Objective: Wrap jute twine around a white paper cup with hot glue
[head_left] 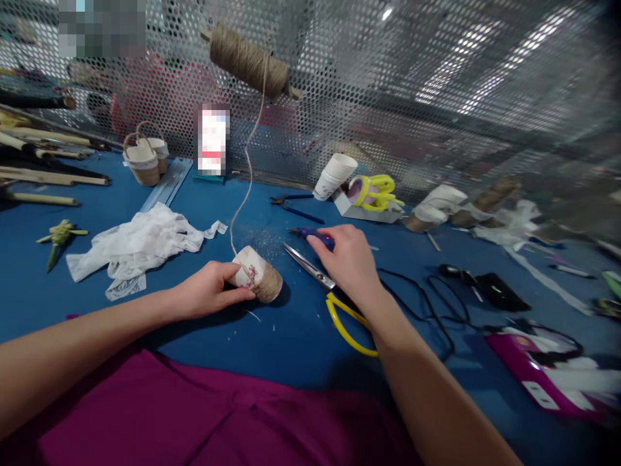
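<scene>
My left hand (206, 291) grips a paper cup (257, 274) lying on its side on the blue table (291, 330); the cup's lower part is wrapped in brown twine. A strand of twine (248, 162) rises from the cup to a twine spool (248, 61) on the mesh wall. My right hand (347, 259) reaches over the yellow-handled scissors (334, 301), its fingers curled on a blue glue gun (313, 234). The gun's black cord (422, 304) trails to the right.
White plastic wrap (138, 246) lies at left, with bamboo sticks (43, 175) and two twine-wrapped cup baskets (145, 158) behind. Pliers (291, 206), stacked paper cups (334, 175), a yellow tape holder (376, 193) and a magenta box (548, 375) sit around.
</scene>
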`<action>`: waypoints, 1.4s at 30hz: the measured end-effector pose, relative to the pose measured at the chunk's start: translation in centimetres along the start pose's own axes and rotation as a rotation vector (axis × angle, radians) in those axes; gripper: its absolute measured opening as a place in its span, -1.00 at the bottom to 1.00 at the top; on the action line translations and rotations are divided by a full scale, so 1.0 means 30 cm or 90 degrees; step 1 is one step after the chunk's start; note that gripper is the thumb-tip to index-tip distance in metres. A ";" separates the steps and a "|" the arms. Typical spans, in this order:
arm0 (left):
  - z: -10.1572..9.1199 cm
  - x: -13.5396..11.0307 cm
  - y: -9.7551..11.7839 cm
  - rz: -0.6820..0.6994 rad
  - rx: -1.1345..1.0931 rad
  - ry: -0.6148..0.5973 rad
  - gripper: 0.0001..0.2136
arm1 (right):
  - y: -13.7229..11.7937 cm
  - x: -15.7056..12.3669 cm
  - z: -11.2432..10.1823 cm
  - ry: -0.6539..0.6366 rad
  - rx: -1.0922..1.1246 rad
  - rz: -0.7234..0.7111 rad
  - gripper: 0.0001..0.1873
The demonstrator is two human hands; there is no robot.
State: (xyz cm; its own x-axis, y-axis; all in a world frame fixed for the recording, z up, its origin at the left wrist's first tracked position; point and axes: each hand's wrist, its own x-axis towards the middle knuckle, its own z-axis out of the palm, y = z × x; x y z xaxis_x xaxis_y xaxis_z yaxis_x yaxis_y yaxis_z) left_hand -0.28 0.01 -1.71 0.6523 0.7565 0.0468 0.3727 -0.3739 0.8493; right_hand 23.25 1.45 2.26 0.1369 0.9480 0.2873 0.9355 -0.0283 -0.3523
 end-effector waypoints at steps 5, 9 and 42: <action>0.005 -0.004 0.003 0.021 0.011 0.009 -0.75 | -0.191 -0.142 -0.022 -0.031 0.181 -0.380 -0.64; 0.008 -0.007 0.018 0.030 0.050 0.027 -0.76 | -0.238 -0.189 0.005 -0.002 0.089 -0.377 -0.85; 0.004 -0.026 0.052 0.047 -0.117 -0.046 -0.80 | -0.132 -0.135 0.002 -0.188 0.481 -0.090 -0.83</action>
State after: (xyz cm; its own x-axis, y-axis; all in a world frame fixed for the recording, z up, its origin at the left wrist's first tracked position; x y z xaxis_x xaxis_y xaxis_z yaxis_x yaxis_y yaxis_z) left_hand -0.14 -1.23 -0.48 0.7210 0.6883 0.0799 0.2003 -0.3175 0.9269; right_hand 18.98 -2.26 2.42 -0.1553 0.9739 0.1653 0.4511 0.2188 -0.8652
